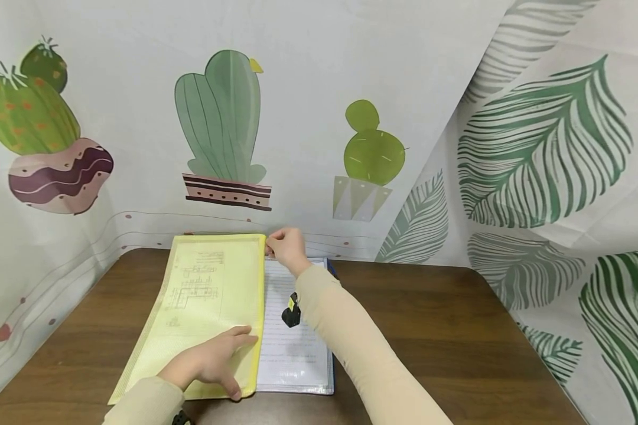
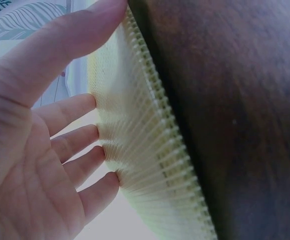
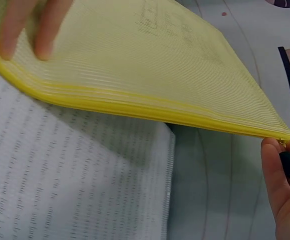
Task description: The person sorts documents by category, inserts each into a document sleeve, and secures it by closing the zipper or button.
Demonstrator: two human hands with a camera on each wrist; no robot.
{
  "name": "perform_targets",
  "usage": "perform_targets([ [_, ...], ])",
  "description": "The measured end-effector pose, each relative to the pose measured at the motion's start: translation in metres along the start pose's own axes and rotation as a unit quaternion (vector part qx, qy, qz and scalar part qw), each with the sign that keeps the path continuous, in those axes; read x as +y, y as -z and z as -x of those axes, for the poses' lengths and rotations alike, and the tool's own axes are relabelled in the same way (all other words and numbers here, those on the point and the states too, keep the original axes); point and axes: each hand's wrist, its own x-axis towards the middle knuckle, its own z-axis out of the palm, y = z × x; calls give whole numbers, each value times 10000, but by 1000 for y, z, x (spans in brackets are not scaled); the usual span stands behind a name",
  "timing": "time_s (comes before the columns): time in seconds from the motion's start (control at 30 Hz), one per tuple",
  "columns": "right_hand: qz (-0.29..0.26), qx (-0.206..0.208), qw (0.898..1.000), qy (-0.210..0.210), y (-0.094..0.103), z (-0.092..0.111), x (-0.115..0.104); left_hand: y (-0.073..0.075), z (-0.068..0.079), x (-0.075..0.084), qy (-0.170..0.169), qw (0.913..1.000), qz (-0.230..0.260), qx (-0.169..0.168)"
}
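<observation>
A yellow mesh zip pouch (image 1: pixel 212 295) with printed sheets inside lies on the left part of the table, its zipper along the right edge. My left hand (image 1: pixel 215 357) rests near its lower right corner, fingers spread and fingertips against the mesh (image 2: pixel 135 120). The left thumb reaches the near edge. At the far right corner my right hand (image 1: pixel 289 248) pinches the zipper pull (image 3: pixel 288 162), a dark tab with yellow cord. In the right wrist view the yellow zipper (image 3: pixel 149 112) looks closed up to the pull, and that end is raised off the table.
A second mesh pouch (image 1: pixel 295 360), holding a printed page, lies partly under the yellow one. Dark wooden tabletop (image 1: pixel 430 330) extends to the right. A hanging cloth (image 1: pixel 308 71) with cactus and leaf prints stands behind the far table edge.
</observation>
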Motion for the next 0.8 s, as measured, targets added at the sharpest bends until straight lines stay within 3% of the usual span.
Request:
perform_targets([
  [0.23,-283,-51,9996,-77,4,-1,-2,0,0,-1,-19,10000,-44,-11],
  [0.6,-209,-28,9983,-536,10,4,38,2,-1,2,298,9992,210,-185],
  [0.8,-45,-176,9980,-602,16,8,45,3,-2,-4,214,9991,302,-191],
])
